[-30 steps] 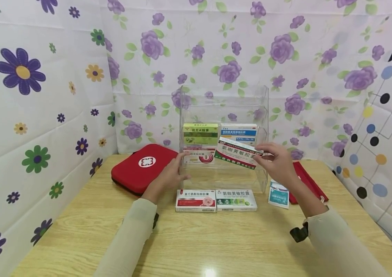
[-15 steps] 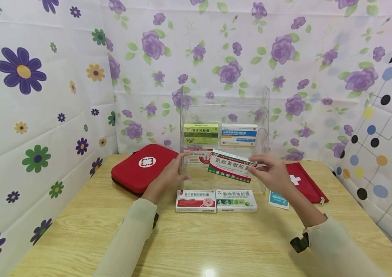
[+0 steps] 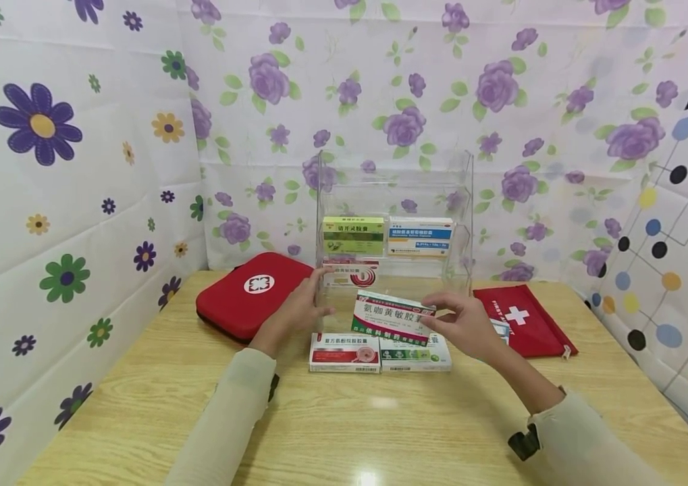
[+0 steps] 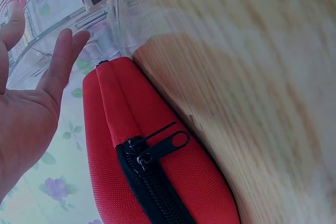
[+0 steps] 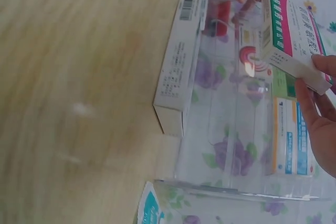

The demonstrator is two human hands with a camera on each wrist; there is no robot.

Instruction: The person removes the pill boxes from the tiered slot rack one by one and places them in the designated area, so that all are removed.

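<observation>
Two hands work at a clear stand point(image 3: 393, 185) near the middle of the worktop's back edge. The right hand point(image 3: 464, 325) pinches one end of a white, green and red box point(image 3: 389, 318) between thumb and fingers. The box is held up, slightly tilted, before the stand's lower part, partly covering a white box with a green band point(image 3: 435, 356) at the stand's foot. Just beside that box, on its left, lies a red and white box point(image 3: 344, 354). The left hand point(image 3: 296, 307) is loosely spread, its fingers resting against the stand's left side.

On the stand, a green box point(image 3: 352, 236) and a blue and white box point(image 3: 420, 239) share one tier; below the green one sits a white box with red rings point(image 3: 351, 275).

Toward the worktop's back left corner point(image 3: 194, 278) lies a red case point(image 3: 235, 307). Toward the back right corner, a red pouch with a white cross point(image 3: 535, 334) lies beside a teal and white packet point(image 5: 150, 207), mostly hidden by the right hand in the head view.
</observation>
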